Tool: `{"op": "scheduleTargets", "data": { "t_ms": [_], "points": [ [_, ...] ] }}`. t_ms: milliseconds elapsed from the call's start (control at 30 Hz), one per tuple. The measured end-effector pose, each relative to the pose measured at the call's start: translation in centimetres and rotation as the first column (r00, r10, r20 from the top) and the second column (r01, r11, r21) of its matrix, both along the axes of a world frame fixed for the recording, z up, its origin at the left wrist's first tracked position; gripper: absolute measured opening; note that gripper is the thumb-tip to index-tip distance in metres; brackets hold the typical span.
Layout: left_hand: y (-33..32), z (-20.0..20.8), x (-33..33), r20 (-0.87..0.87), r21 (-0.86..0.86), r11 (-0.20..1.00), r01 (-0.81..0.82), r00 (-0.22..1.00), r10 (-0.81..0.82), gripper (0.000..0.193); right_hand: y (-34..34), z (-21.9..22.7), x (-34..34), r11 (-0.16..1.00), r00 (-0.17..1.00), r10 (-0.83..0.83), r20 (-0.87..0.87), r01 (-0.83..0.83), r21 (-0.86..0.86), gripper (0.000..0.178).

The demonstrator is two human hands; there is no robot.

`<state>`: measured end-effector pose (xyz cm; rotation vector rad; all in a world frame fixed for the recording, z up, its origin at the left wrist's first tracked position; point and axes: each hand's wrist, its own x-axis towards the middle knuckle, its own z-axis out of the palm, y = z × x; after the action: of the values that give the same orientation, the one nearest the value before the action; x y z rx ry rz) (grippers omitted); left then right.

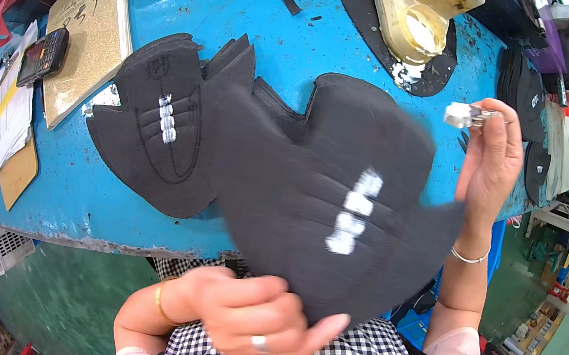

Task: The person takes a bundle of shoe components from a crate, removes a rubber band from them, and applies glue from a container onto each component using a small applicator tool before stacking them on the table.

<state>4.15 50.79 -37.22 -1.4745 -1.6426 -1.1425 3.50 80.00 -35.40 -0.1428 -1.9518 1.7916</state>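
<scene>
My left hand (pixel 249 318) grips the near edge of a black shoe-upper piece (pixel 289 193), thumb on top. The piece is tilted and smeared by motion, with a row of white glue-like patches (pixel 353 215) down its middle. Up at the right, my right hand (pixel 495 156) pinches a small metal clip (pixel 481 116) with a white-coated tip. That tip is apart from the piece. To the left lie stacked black uppers (pixel 145 154); the top one bears a similar white row. More stacked pieces (pixel 351 95) show behind the held one.
At the far side, a cream-coloured container (pixel 408 21) with white paste stands on a black piece (pixel 441 76). On the left are a gold-covered book (pixel 87 32), a dark handheld device (pixel 45 57) and papers (pixel 6 108). Black pieces (pixel 530 106) and boxes crowd the blue table's right side.
</scene>
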Motion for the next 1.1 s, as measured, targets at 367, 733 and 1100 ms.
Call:
{"op": "scheduleTargets", "data": {
  "t_ms": [367,733,1100],
  "points": [
    [-3.7,-0.8,-2.1,0.476,-0.472,0.88,0.052,0.855,0.205,0.046,-5.3,-0.8,1.0,0.814,0.937,0.193,0.292,-0.319,0.485,0.018],
    [0.7,-1.5,-0.2,0.393,-0.498,0.865,0.069,0.906,0.154,0.037,-5.1,-1.4,-1.5,0.474,0.963,0.262,-0.06,-0.074,0.877,0.025],
    [1.4,-0.7,-0.8,0.291,-0.467,0.883,0.052,0.952,0.097,0.034,-2.7,0.9,-1.3,0.824,0.995,0.021,-0.094,0.036,0.565,0.016]
  ]
}}
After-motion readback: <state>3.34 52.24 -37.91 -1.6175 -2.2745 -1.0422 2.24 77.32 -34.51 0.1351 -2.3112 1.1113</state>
